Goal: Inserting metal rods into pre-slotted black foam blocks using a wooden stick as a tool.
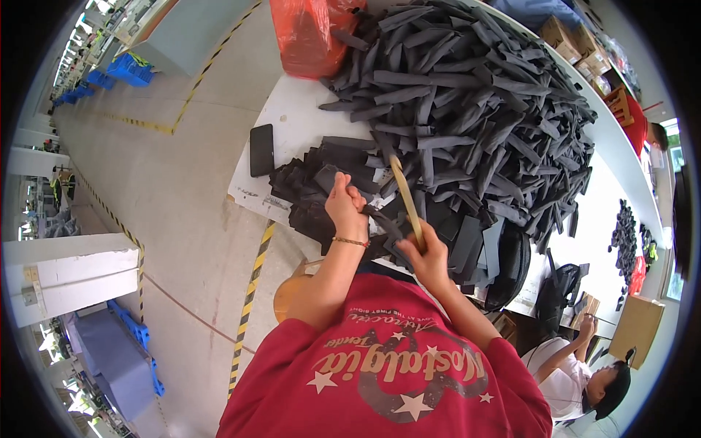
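Observation:
My left hand point(345, 206) grips a dark grey foam strip point(380, 221) at the near edge of a white table point(296, 117). A bracelet circles that wrist. My right hand point(429, 257) holds a thin wooden stick point(406, 196) that points up and away, its lower end against the strip. Under both hands lies a low heap of flat dark foam pieces point(314, 186). Beyond them rises a big pile of long dark grey foam strips point(475, 102).
A black phone point(261, 150) lies on the table's left part. An orange-red plastic bag point(310, 33) stands at the far edge. Another person point(584, 372) sits at lower right near cardboard boxes point(637, 328). Yellow-black floor tape point(252, 292) and blue pallets point(131, 343) are on the left.

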Tool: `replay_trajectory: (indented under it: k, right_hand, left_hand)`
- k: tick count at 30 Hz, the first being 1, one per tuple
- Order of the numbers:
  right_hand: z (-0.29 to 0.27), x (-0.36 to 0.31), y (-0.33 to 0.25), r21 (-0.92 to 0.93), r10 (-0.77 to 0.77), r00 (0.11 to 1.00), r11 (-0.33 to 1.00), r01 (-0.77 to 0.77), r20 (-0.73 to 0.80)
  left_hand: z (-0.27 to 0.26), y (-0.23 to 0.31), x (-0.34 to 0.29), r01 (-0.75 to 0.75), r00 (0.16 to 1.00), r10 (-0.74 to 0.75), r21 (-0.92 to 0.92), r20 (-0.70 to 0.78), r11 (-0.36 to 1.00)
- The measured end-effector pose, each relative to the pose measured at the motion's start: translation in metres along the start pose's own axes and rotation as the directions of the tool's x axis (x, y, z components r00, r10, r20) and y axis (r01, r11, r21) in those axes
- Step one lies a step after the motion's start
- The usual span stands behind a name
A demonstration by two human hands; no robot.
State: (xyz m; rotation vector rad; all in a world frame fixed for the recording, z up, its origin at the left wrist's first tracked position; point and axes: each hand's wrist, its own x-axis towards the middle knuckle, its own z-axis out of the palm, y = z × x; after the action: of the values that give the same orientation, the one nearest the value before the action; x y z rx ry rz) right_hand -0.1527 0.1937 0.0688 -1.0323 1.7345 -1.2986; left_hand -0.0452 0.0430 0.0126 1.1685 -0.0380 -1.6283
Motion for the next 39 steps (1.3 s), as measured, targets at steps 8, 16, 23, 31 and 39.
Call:
replay_trajectory:
  k: [8,16,23,31,39]
  right_hand:
    - [0.000,0.075,0.007,-0.050,-0.119,0.993,0.992,0.118,-0.022]
    - [-0.025,0.154,-0.043,-0.200,-0.361,0.859,0.930,0.307,-0.363]
    - [-0.046,0.254,-0.092,-0.204,-0.398,0.664,0.913,0.352,-0.634]
    - [-0.245,0.378,-0.098,-0.155,-0.142,0.586,0.988,0.028,-0.797]
    - [-0.123,0.185,-0.039,-0.405,-0.192,0.859,0.914,-0.020,-0.475]
  left_hand:
    - [0.022,-0.003,-0.022,-0.323,0.850,-0.007,0.532,0.527,0.782]
    - [0.031,-0.001,-0.051,-0.263,0.603,-0.400,0.645,0.690,0.717]
    - [0.035,0.016,-0.046,-0.356,0.628,-0.248,0.555,0.738,0.752]
    - [-0.089,0.033,-0.012,-0.531,0.811,-0.074,0.784,0.580,0.322]
    - [-0.119,0.002,0.002,-0.837,0.523,-0.023,0.508,0.852,-0.203]
